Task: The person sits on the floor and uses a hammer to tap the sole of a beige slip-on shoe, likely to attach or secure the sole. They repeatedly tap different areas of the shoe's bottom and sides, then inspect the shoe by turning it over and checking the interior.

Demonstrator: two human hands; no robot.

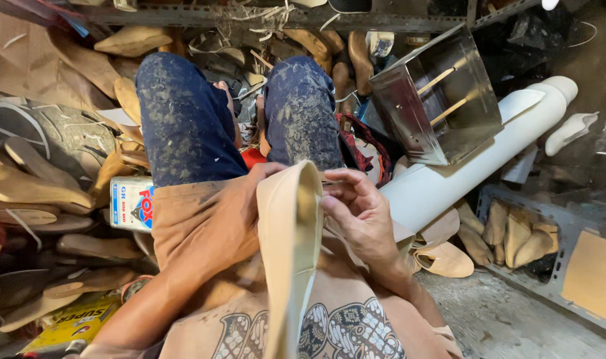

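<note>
Both forearms reach forward over the lap. The left hand [233,213] wraps closed around the beige leather strip [291,239] from its left side; the right hand [359,213] curls its fingers, pinching the strip's right edge. Right of the strip lie a white roll [476,153] and a metal box [439,100].

I see the left hand [233,213] gripping the tan leather strip [289,239] from its left side, the strip standing on edge and curving over at the top. The right hand [359,213] pinches the strip's right edge. Both rest over my lap. A metal box [442,100] lies tilted on a white roll [476,156]. Wooden shoe lasts [30,189] pile up at left, beside a glue tin [131,203].
</note>
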